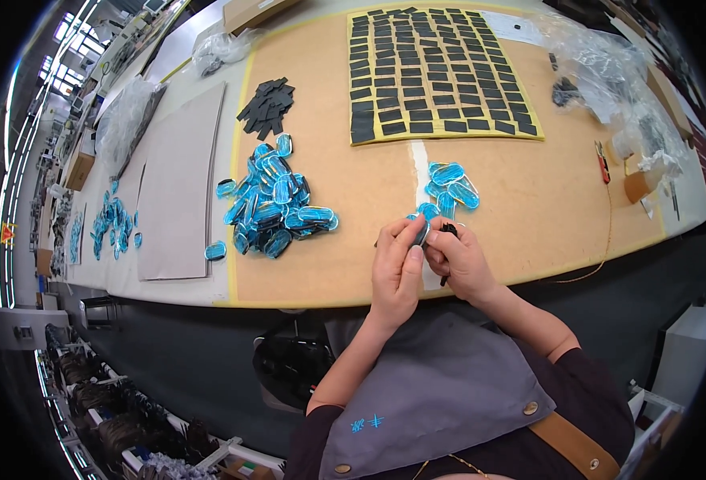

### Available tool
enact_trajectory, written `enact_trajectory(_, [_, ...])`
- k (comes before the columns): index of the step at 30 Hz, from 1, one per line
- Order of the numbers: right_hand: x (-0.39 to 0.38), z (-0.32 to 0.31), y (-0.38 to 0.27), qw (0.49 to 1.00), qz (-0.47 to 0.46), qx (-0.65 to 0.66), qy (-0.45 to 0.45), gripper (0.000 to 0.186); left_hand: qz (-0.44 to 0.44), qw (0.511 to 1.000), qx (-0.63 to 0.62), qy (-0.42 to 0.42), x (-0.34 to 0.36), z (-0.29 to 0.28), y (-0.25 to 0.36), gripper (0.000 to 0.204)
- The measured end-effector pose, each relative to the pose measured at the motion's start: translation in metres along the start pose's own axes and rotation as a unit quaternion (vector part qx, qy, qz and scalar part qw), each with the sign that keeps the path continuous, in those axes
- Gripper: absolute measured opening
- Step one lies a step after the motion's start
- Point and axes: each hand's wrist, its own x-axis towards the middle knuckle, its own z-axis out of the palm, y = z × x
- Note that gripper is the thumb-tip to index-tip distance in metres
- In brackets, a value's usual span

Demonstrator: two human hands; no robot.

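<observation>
My left hand (395,276) is closed, its thumb and fingers pinching a small dark oval piece (422,233) on edge. Close beside it, my right hand (463,262) is closed around a slim black object (448,230), which shows above and below the fingers; its exact kind is hidden. The two hands meet at the oval piece near the table's front edge. Just beyond them lies a small group of blue oval pieces with pale rims (452,186). A larger heap of blue-and-black oval pieces (269,204) is piled to the left.
Rows of black rectangles lie on a yellow-edged board (369,134) at the back. Black strips (266,108) are heaped left of it. Grey sheets (178,192) and more blue pieces (113,226) lie farther left. At right are red-handled snips (603,162) and clear plastic (601,60).
</observation>
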Motion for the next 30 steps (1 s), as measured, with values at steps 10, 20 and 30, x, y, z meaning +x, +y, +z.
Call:
enact_trajectory(10, [-0.006,-0.016,0.000,0.988,0.099,-0.117,0.005,0.009,0.016,0.994,-0.039,-0.103,-0.007,-0.017,0.014,0.033])
enact_trajectory(20, [-0.019,0.014,-0.007,0.994,0.082,0.032,0.071,0.011,0.184,0.963,-0.102,-0.169,0.000,-0.011,0.044,0.023])
enact_trajectory(30, [0.017,0.001,-0.081,0.999,-0.001,0.023,-0.028,0.011,0.094,0.956,-0.103,-0.256,0.022,-0.025,0.055,0.030])
